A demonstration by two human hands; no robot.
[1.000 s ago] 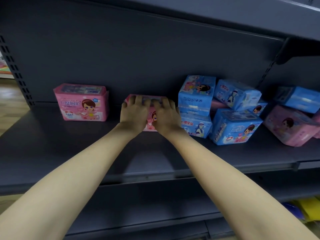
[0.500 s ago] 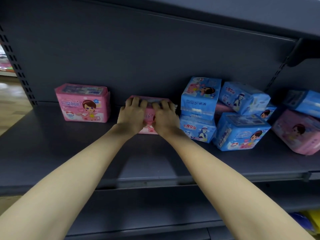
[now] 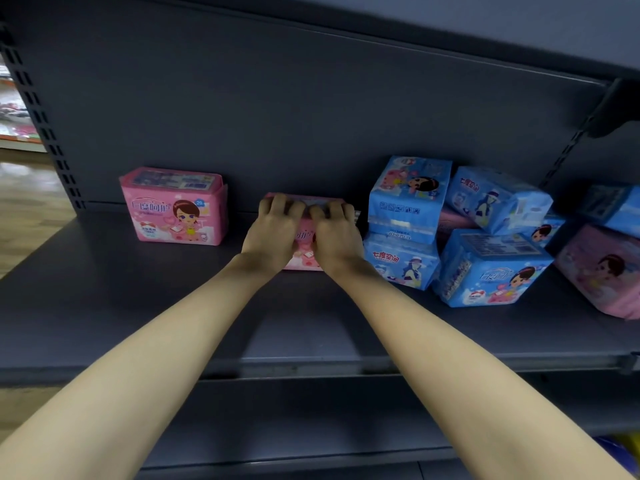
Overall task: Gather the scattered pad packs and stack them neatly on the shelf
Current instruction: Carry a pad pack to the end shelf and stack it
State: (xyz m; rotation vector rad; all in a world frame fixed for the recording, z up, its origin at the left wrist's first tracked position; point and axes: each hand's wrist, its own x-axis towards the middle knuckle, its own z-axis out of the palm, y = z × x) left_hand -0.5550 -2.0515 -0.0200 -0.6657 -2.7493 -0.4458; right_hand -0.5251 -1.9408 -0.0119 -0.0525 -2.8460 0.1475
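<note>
The pink pad pack [image 3: 304, 237] stands on the grey shelf [image 3: 138, 306] close to the back panel [image 3: 277, 116]. A second pink pack [image 3: 173, 207] stands upright well apart to its left, and a jumble of blue packs [image 3: 491, 268] lies just beside it on the right. The left hand [image 3: 273, 230] and right hand [image 3: 334, 233] grip it side by side, fingers curled over its top edge and palms against its front face. In the jumble, one blue pack sits on another, others lie tilted or turned, and a further pink pack [image 3: 602, 268] lies askew at the far right.
</note>
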